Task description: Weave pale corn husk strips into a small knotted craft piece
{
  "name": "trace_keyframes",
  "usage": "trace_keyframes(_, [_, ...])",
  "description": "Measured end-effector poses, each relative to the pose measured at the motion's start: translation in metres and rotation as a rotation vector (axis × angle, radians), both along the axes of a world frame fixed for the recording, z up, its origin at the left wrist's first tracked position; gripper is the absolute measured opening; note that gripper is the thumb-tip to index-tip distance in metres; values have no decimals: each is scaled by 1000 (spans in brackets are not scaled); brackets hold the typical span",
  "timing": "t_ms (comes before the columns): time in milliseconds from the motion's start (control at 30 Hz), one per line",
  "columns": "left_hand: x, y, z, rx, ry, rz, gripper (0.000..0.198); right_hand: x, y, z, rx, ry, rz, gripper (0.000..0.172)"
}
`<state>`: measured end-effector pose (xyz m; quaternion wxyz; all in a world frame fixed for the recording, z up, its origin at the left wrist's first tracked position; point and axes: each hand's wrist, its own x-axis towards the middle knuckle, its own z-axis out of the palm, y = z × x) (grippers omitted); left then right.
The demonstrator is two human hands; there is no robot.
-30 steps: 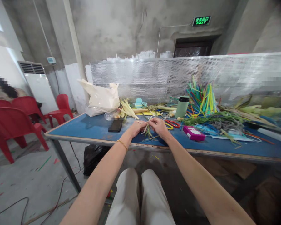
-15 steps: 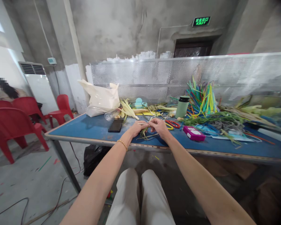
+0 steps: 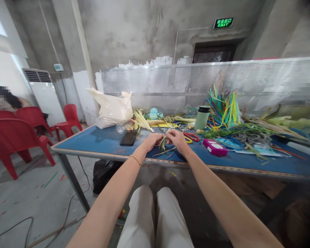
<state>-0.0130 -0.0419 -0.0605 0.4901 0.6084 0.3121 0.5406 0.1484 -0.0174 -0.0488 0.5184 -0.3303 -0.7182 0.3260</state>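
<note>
Strand bundle (image 3: 162, 147): right here between both hands, over the surface (image 3: 103, 146), near edge
Left hand (image 3: 152, 140): narrow grip pinching the bundle, seemingly steadying it
Right hand (image 3: 177, 139): pinching opposite, fingertips together, probably because strands are thin
Red handles (image 3: 195, 137): three o'clock of right hand, presumably for easy reach
Bottle (image 3: 202, 119): farther, two o'clock, upright, likely kept clear

Green "安全出口 EXIT" on the lit wall sign (image 3: 223, 23)
</note>
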Motion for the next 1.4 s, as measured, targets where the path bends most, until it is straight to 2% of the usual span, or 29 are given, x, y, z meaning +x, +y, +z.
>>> trace_keyframes(300, [-2,3,-2,1,22,-60,35,-1,-4,3,19,10,-21,27])
trace_keyframes(500, [-1,3,-2,-4,-32,7,30,-2,-6,4,15,-15,-3,35])
trace_keyframes(733, [-4,10,-5,-25,-119,95,24,0,-2,1,-105,64,22,42])
trace_keyframes(833, [-5,14,-7,-19,-131,114,20,3,-1,1,-129,49,-4,41])
trace_keyframes(1033, [-6,13,-6,46,-62,162,21,5,1,2,-286,138,58,33])
trace_keyframes(1100, [-6,10,-4,19,-77,157,22,5,3,1,-306,135,19,31])
trace_keyframes(1167, [-5,9,-2,-55,-117,165,21,6,7,1,-232,114,-105,26])
trace_keyframes(1200, [-5,9,-1,-95,-143,170,19,7,8,1,-141,99,-201,24])
trace_keyframes(1300, [-5,9,0,-171,-209,173,12,8,9,0,295,25,-482,15])
trace_keyframes(1333, [-5,9,0,-185,-228,172,11,8,8,-1,448,-19,-518,13])
trace_keyframes(1400, [-5,8,1,-214,-259,172,13,6,3,-2,678,-135,-456,12])
